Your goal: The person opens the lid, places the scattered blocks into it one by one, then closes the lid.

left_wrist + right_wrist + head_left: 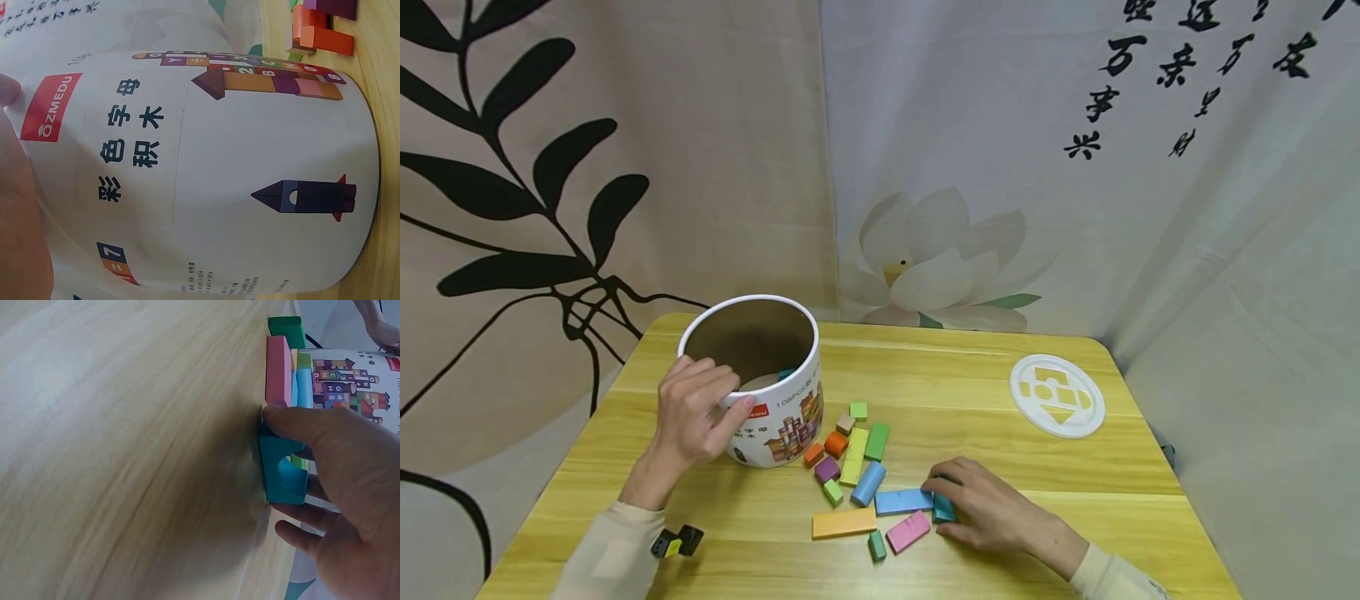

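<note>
My left hand (698, 407) grips the near rim of a white printed bucket (793, 421), fingers over the edge and thumb on the outer wall. Inside the bucket, a small part of a teal block (785, 374) shows at the bottom. On the table, my right hand (988, 510) pinches a teal arch block (272, 472) with a rounded notch, thumb on one end and fingertips at the other. Right beside it lie a long blue block (901, 502) and a pink block (907, 532).
Several more blocks lie loosely before the bucket, among them an orange plank (844, 524), a blue cylinder (868, 483), a yellow plank (853, 457) and a small dark green block (877, 546). A white disc with cut-out shapes (1024, 408) lies at the table's (1142, 500) back right.
</note>
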